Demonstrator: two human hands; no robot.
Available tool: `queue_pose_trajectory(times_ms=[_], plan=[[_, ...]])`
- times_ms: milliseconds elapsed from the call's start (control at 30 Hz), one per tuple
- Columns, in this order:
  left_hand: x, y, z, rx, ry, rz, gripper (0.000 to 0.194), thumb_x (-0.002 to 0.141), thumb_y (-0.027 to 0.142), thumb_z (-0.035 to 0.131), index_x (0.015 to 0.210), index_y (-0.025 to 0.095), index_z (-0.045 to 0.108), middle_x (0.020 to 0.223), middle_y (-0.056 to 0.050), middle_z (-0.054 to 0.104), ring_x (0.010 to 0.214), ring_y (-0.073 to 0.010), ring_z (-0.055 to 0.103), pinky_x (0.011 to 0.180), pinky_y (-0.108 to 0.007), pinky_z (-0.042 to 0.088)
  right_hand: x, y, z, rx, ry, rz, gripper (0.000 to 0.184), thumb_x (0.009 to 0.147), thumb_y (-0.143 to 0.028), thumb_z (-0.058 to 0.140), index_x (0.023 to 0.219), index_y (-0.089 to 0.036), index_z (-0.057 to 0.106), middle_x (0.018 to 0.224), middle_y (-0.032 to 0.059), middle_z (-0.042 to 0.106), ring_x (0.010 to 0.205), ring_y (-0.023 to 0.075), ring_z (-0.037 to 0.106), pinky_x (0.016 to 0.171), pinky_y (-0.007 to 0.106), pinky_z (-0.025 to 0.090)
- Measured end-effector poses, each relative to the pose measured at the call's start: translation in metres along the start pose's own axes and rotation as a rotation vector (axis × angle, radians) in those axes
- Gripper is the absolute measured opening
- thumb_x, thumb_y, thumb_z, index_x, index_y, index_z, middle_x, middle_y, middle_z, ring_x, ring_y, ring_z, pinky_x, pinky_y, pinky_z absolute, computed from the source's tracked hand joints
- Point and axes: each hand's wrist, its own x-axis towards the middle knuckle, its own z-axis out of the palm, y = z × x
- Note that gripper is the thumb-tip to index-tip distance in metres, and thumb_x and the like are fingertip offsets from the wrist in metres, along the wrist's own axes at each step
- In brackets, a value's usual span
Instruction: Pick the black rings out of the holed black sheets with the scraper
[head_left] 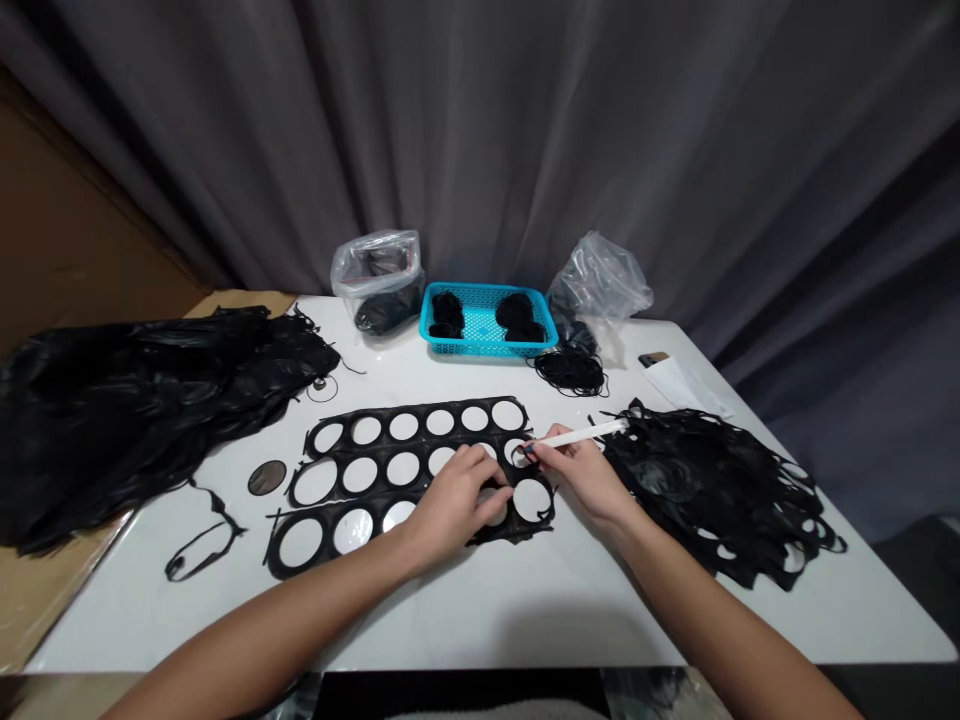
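A black rubbery sheet (381,452) lies on the white table, cut through with rows of round holes. On its right part rests my left hand (457,495), fingers bent and slightly apart, thumb and fingertips touching the sheet. My right hand (581,470) is closed in a pinch around a slim white stick-like tool (589,433), whose rear end points up to the right. Its dark front end is over a hole near the sheet's right edge; what the tip touches is too small to tell.
A blue basket (487,347) with black bundles stands at the back between two clear plastic bags (379,262). Black perforated sheets (705,480) are heaped at right, black plastic (150,400) at left. A dark disc (267,477) and a torn strip (214,545) lie left of the sheet.
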Motion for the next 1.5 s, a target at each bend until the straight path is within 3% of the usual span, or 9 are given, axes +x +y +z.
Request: queue_pose_trajectory(times_ms=[67,200,367,567,767,933,1300,1500], plan=[[0.003,0.004,-0.003,-0.205,-0.008,-0.12,0.017,0.093,0.03,0.058,0.085,0.02,0.069,0.083,-0.002,0.065,0.076,-0.0165,0.06,0.069,-0.027,0.048,-0.003,-0.009,0.004,0.056,-0.007,0.013,0.038,0.074,-0.051,0.076,0.07,-0.021,0.054,0.073,0.0024,0.065,0.073,0.0179,0.059,0.063,0.028,0.043],[0.006,0.008,-0.01,-0.51,-0.001,-0.274,0.024,0.092,0.036,0.057,0.088,0.017,0.071,0.076,0.0,0.067,0.066,-0.0132,0.057,0.06,-0.022,0.041,-0.01,-0.02,0.013,0.067,-0.035,0.002,0.037,0.076,-0.049,0.076,0.069,-0.021,0.054,0.07,0.0008,0.063,0.073,0.0177,0.059,0.067,0.028,0.044],[0.002,0.012,-0.021,-0.408,0.171,-0.303,0.034,0.092,0.042,0.057,0.069,0.016,0.063,0.06,0.003,0.057,0.057,-0.0106,0.049,0.054,-0.021,0.033,-0.011,-0.017,0.026,0.06,-0.017,-0.002,0.035,0.078,-0.05,0.074,0.071,-0.022,0.054,0.074,0.0016,0.066,0.076,0.0194,0.061,0.067,0.029,0.046],[0.0,0.005,-0.017,-0.586,0.065,-0.349,0.026,0.087,0.04,0.064,0.09,0.016,0.074,0.082,-0.003,0.072,0.072,-0.0155,0.062,0.066,-0.024,0.044,-0.014,-0.011,0.035,0.089,0.021,-0.059,0.032,0.08,-0.046,0.074,0.071,-0.021,0.055,0.073,0.0013,0.066,0.078,0.0195,0.063,0.075,0.03,0.047],[0.003,-0.003,-0.006,-0.873,0.071,-0.453,0.033,0.079,0.047,0.073,0.085,0.015,0.076,0.084,-0.006,0.074,0.08,-0.0178,0.064,0.076,-0.027,0.046,-0.018,-0.008,0.037,0.046,0.017,-0.085,0.031,0.083,-0.047,0.071,0.074,-0.023,0.054,0.086,0.0046,0.072,0.09,0.0231,0.066,0.082,0.034,0.048],[0.002,-0.003,-0.002,-1.018,0.098,-0.555,0.037,0.075,0.051,0.077,0.078,0.014,0.074,0.081,-0.007,0.073,0.08,-0.0174,0.063,0.073,-0.026,0.045,-0.02,-0.006,0.04,-0.01,0.0,-0.123,0.029,0.087,-0.047,0.067,0.076,-0.023,0.055,0.093,0.0064,0.072,0.089,0.0229,0.066,0.084,0.037,0.048],[0.003,0.0,-0.005,-1.066,0.123,-0.536,0.036,0.072,0.049,0.079,0.073,0.014,0.071,0.077,-0.005,0.069,0.074,-0.0147,0.059,0.068,-0.024,0.043,-0.026,-0.002,0.046,-0.181,0.02,-0.227,0.019,0.092,-0.036,0.06,0.078,-0.023,0.061,0.102,0.0073,0.073,0.096,0.0236,0.067,0.088,0.038,0.049],[0.001,-0.001,-0.004,-1.062,0.099,-0.48,0.034,0.075,0.046,0.079,0.08,0.013,0.073,0.078,-0.006,0.071,0.075,-0.0142,0.061,0.07,-0.024,0.045,-0.027,-0.001,0.045,-0.252,0.047,-0.264,0.016,0.092,-0.033,0.059,0.081,-0.023,0.063,0.102,0.0071,0.073,0.095,0.0225,0.067,0.088,0.037,0.049]])
